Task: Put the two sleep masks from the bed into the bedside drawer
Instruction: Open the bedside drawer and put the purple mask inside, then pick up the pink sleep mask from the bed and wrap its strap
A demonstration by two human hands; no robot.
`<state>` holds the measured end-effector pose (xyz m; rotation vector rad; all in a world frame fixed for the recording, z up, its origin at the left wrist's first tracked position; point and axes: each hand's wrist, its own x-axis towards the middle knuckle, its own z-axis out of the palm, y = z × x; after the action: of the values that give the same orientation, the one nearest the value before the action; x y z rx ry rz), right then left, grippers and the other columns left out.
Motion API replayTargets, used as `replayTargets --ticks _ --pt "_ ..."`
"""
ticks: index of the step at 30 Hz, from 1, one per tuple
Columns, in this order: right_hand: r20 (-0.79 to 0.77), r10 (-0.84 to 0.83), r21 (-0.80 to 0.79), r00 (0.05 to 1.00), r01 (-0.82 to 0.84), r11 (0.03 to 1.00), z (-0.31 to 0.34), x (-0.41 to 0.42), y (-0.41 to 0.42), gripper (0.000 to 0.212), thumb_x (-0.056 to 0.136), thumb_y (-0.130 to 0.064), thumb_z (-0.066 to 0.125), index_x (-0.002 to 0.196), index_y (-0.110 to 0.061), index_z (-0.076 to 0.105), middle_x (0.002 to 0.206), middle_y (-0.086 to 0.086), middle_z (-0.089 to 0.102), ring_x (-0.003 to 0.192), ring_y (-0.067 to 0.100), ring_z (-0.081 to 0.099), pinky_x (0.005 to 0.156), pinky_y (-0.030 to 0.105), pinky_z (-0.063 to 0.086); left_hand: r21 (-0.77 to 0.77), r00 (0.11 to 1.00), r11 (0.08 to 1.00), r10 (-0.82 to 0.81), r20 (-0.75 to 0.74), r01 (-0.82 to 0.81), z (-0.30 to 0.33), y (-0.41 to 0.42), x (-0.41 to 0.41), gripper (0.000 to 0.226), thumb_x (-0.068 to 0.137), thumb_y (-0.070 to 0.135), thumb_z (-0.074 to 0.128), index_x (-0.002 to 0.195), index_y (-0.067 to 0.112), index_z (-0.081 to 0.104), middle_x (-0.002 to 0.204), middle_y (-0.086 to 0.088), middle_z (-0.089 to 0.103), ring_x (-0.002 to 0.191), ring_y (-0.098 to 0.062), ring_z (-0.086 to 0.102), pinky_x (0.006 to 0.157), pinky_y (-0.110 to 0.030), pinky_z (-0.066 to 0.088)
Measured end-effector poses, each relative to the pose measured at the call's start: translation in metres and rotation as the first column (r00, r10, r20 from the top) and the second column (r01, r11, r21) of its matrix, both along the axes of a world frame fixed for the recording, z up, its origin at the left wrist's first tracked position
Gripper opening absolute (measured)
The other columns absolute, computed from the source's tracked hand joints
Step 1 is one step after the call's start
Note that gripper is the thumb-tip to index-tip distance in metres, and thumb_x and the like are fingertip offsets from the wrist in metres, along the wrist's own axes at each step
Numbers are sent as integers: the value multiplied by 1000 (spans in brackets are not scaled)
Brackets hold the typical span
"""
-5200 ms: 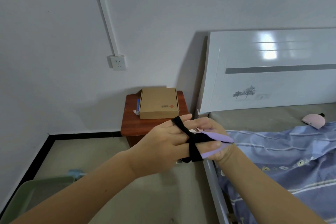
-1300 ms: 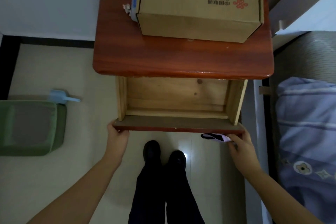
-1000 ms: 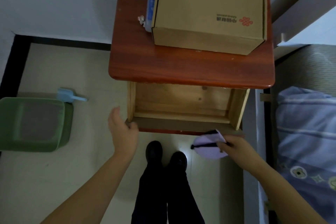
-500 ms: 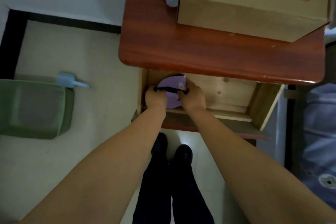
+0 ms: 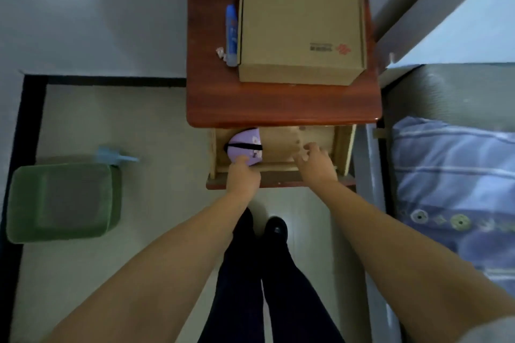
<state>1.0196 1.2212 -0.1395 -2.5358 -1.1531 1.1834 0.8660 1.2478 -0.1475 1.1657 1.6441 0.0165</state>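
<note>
One sleep mask, lilac with a black strap, lies in the left end of the open drawer. Our left hand touches its near edge; whether that grip pinches the mask or merely rests on it we cannot tell. Our right hand is spread over the drawer's middle, grip loose and empty. The mask's long axis runs roughly front to back and it lies just ahead of the left hand, the nearer one. The second mask is not in view; the bed is to our right.
</note>
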Motion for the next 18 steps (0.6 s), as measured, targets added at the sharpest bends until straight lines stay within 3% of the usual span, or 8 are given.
replayTargets --ticks 1,3,5,7,10,13,18 --pt "36 14 -2 999 -14 1000 24 10 -10 42 95 -32 45 131 -12 40 134 16 45 112 33 53 92 43 44 6 995 995 -99 24 99 26 -5 2 37 95 8 40 132 4 43 107 -14 59 75 -22 52 52 -24 35" --pt "147 51 3 988 -52 999 71 31 -28 40 95 -35 40 128 -13 44 132 15 47 115 34 49 93 46 41 75 962 960 -272 33 268 72 -4 12 33 96 11 39 127 7 48 107 -13 61 69 -16 45 52 -20 32" --pt "272 100 6 957 -105 994 104 51 -41 40 95 -40 37 123 -14 48 129 15 50 119 35 46 98 49 36 170 924 910 -382 -11 378 109 8 31 28 95 16 42 118 8 54 97 -10 60 72 -18 50 57 -25 38" --pt "362 88 23 928 -104 994 137 80 -52 43 94 -44 35 125 -18 47 133 13 50 125 33 43 105 54 27 270 865 828 -500 -43 491 150 27 68 27 93 20 44 116 11 55 105 -10 63 91 -25 58 75 -33 46" --pt "449 -13 33 893 -2 999 178 133 -69 44 93 -46 33 126 -20 44 137 10 46 128 29 39 108 59 22 438 737 638 -670 -89 633 200 44 145 31 93 23 43 122 16 50 120 -10 62 110 -29 57 90 -39 46" --pt "536 -140 98 833 104 990 210 185 -95 43 95 -44 33 128 -18 44 141 9 41 132 27 34 108 58 19 540 583 435 -802 -131 720 239 32 223 34 92 20 42 126 14 45 122 -14 61 113 -34 55 92 -42 47" --pt "567 -316 139 761 289 947 239 271 -148 47 97 -43 28 135 -16 37 148 11 31 138 26 25 111 59 11 584 341 177 -922 -182 792 275 -13 336 41 94 16 40 135 8 37 120 -21 59 109 -35 55 92 -44 46"
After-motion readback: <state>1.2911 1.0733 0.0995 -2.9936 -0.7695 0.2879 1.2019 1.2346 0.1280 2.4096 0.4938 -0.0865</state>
